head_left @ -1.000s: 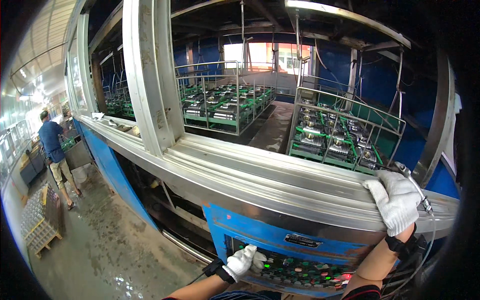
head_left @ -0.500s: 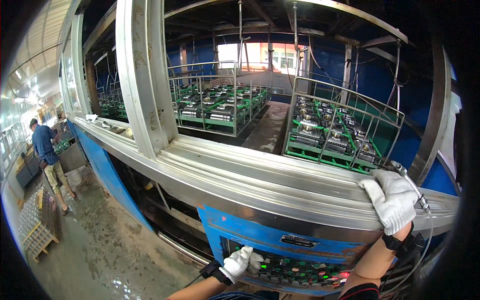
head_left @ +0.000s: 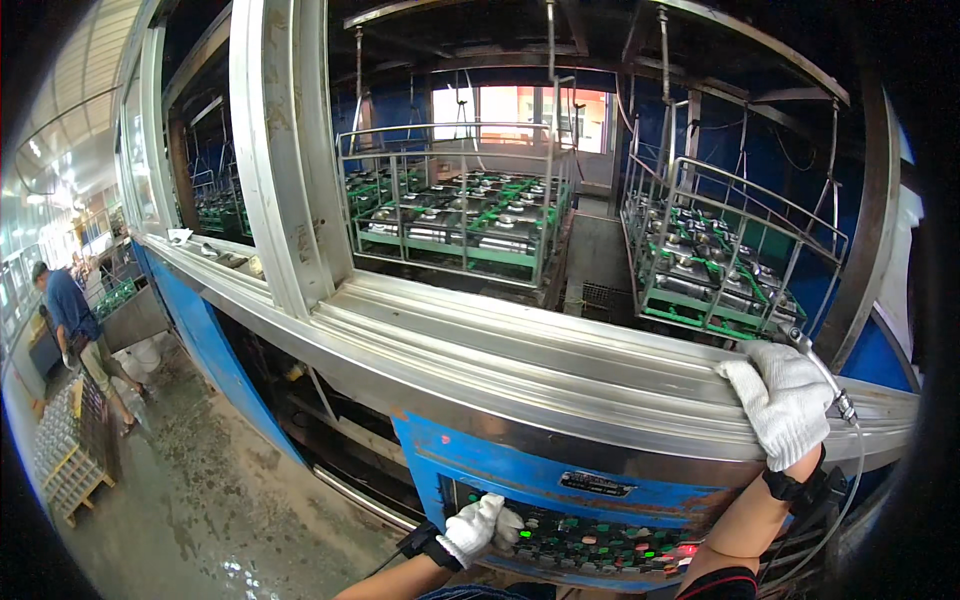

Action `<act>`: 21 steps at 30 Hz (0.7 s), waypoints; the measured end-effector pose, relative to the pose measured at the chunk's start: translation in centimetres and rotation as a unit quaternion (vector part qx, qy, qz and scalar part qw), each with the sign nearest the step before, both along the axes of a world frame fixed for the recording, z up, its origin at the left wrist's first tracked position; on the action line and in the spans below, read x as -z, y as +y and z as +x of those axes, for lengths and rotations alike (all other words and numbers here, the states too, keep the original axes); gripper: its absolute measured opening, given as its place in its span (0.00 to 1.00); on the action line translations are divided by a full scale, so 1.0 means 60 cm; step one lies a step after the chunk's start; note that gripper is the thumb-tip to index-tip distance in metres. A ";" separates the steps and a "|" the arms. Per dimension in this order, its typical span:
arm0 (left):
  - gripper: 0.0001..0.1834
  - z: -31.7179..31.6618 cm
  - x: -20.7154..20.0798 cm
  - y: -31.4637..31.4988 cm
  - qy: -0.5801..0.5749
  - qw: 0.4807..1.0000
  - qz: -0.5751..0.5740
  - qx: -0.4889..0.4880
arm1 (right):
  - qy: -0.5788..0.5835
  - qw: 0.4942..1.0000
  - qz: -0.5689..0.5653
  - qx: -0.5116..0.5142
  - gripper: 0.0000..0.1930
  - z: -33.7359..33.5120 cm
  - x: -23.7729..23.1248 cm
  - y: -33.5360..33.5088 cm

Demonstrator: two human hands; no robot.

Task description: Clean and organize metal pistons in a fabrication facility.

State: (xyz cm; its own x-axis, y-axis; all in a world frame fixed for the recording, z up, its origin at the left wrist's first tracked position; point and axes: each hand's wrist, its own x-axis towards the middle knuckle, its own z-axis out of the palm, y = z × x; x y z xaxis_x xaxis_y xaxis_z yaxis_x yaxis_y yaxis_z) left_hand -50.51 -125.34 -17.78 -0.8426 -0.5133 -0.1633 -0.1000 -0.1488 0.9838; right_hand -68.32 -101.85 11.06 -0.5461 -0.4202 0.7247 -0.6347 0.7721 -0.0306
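Observation:
My left hand (head_left: 473,530), in a white knit glove, is at the upper left of a control panel (head_left: 600,545) with rows of coloured buttons and lit green and red lamps. Its fingers are bent in against the panel; what they press or grip is hidden. My right hand (head_left: 785,405), also gloved, rests closed on the metal ledge (head_left: 560,370). Along its right side runs a slim metal air gun (head_left: 815,360) with a thin hose trailing down, seemingly in its grip. Beyond the ledge hang two wire-railed racks, left (head_left: 455,225) and right (head_left: 715,265), loaded with shiny metal parts among green dividers.
A thick upright metal post (head_left: 285,150) rises from the ledge at left. Down on the wet floor (head_left: 200,440) stands a wooden pallet (head_left: 75,470) of stacked parts, with another person (head_left: 75,320) beside it. Suspension rods (head_left: 665,90) hold the racks.
Both hanging racks have shifted to the right behind the ledge. The person at far left has bent and leaned toward the pallet. My hands stay in nearly the same places.

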 end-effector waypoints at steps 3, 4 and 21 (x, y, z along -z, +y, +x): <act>0.31 0.001 0.000 -0.001 0.011 1.000 -0.020 0.010 | -0.001 1.000 -0.003 0.000 0.23 -0.001 0.001 0.001; 0.32 0.001 0.002 -0.002 0.005 1.000 -0.009 0.009 | -0.001 1.000 -0.003 0.000 0.23 -0.002 0.002 0.001; 0.36 -0.005 0.015 -0.005 0.012 0.999 -0.002 0.031 | -0.006 1.000 0.007 -0.001 0.22 -0.007 0.002 0.004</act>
